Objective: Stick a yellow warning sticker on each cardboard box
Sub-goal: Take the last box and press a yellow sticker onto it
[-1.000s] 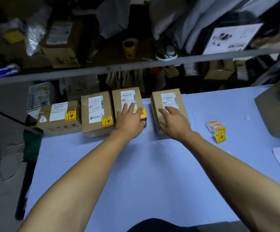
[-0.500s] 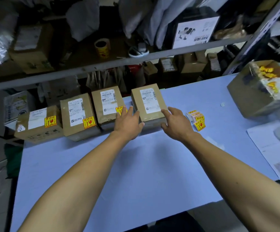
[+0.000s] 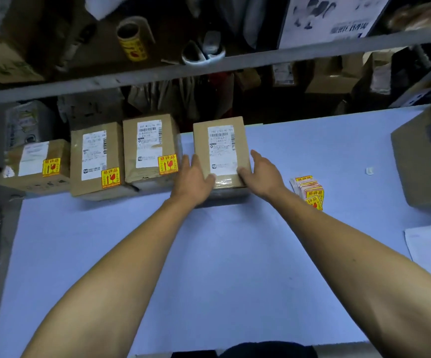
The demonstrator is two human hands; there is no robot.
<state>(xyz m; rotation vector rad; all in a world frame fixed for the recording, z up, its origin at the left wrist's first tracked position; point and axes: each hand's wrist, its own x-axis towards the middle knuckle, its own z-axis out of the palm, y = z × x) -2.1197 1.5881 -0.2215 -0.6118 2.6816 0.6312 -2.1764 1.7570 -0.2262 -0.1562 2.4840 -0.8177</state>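
Cardboard boxes, four brown ones with white shipping labels, stand in a row along the far edge of the pale blue table (image 3: 209,267). Three on the left each carry a yellow warning sticker (image 3: 167,164) at the near corner of the top face. Fourth brown cardboard box (image 3: 220,140), rightmost in the row, bears only its white label. Left hand (image 3: 195,180) lies flat against its left side, thumb on the top near edge; right hand (image 3: 262,174) likewise on the right side; both clasp the box between them. Stack of loose yellow stickers (image 3: 308,188) lies on the table just right of the right hand.
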